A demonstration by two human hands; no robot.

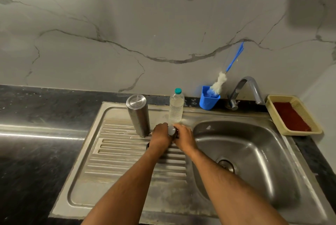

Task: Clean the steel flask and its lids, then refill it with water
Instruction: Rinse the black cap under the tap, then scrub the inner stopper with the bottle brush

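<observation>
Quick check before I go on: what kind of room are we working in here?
Most likely a home kitchen: a steel sink with ribbed drainboard set in a dark counter, a tap, and a bottle brush in a blue holder.

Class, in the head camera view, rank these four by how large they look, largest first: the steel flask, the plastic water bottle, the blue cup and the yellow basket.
1. Yellow basket
2. Steel flask
3. Plastic water bottle
4. Blue cup

The bottle and cup look close in size, so their order is unsure.
</observation>
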